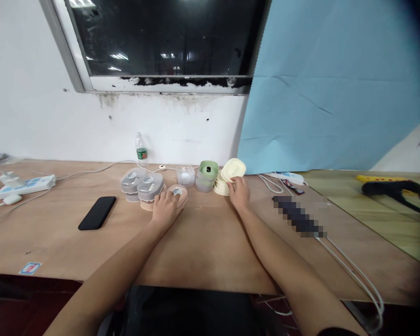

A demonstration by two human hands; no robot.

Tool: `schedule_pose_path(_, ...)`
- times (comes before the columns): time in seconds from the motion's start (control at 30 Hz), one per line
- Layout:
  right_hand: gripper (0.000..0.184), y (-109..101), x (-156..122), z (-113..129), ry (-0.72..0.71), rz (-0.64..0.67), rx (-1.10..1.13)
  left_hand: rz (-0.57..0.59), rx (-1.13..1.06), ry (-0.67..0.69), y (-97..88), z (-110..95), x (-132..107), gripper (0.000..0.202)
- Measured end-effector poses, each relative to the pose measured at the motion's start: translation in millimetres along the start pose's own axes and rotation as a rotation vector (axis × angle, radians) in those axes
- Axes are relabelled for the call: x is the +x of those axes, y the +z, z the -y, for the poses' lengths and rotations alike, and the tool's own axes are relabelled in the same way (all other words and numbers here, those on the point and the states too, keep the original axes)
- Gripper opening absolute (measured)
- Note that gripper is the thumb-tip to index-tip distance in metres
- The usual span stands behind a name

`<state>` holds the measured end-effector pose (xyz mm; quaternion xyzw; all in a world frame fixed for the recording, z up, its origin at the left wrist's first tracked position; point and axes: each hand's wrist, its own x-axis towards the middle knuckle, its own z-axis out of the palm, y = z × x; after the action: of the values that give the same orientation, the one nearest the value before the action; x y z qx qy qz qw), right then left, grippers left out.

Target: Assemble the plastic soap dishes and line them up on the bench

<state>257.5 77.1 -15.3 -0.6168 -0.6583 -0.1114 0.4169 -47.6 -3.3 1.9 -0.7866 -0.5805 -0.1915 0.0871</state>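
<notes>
My left hand (166,208) is closed on the near left side of a pink plastic container (179,190) with a clear top; its fingertips are partly hidden. My right hand (238,192) pinches the near edge of a cream rounded-square lid (234,169), which is tilted above a stack of similar cream pieces (220,187). Left of that stack stand green square pieces (209,169) on a translucent stack. A clear round-cornered container (185,175) sits beside them. Stacked grey-lidded containers (150,185) stand just left of my left hand.
A black phone (97,213) lies on the wooden table (203,252) at left. A plastic bottle (141,148) stands by the wall. White power strips (38,183) and cables lie at both sides. A dark pixelated object (297,217) lies right of my right forearm.
</notes>
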Motion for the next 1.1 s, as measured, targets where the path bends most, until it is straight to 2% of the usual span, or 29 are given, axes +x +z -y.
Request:
schedule_pose_path(0.1,0.032,-14,-14,11,-0.063,-0.048,0.011,-0.013,0.007,-0.01,4.6,-1,2,0.044)
schedule_pose_path(0.17,0.03,-24,-33,23,-0.167,-0.014,0.021,-0.042,0.031,0.023,8.8,-3,2,0.046)
schedule_pose_path(0.3,0.023,-40,-74,50,-0.464,0.205,0.035,-0.147,0.068,0.107,10.4,-8,-1,0.05)
schedule_pose_path(0.4,0.022,-46,-87,63,-0.575,0.368,0.046,-0.176,0.015,0.181,3.5,-15,-6,0.047)
schedule_pose_path(0.5,0.023,-39,-78,63,-0.541,0.329,0.113,-0.106,-0.085,0.36,-1.3,-32,-15,0.047)
schedule_pose_path(0.63,0.029,-19,-48,51,-0.331,0.124,0.129,0.058,-0.196,0.53,6.4,-63,-23,0.068)
schedule_pose_path(0.73,0.035,-7,-24,41,-0.209,0.066,0.062,0.157,-0.26,0.606,14.6,-75,-21,0.073)
schedule_pose_path(0.83,0.044,0,-5,37,-0.174,0.087,0.017,0.181,-0.325,0.602,16.4,-71,-15,0.069)
schedule_pose_path(0.93,0.048,9,4,39,-0.169,0.131,0.015,0.169,-0.384,0.571,14.5,-60,-11,0.052)
schedule_pose_path(1.03,0.04,19,5,41,-0.157,0.143,0.079,0.143,-0.428,0.524,14.1,-50,-9,0.033)
schedule_pose_path(1.1,0.03,23,2,40,-0.124,0.09,0.147,0.131,-0.457,0.501,15.1,-45,-8,0.021)
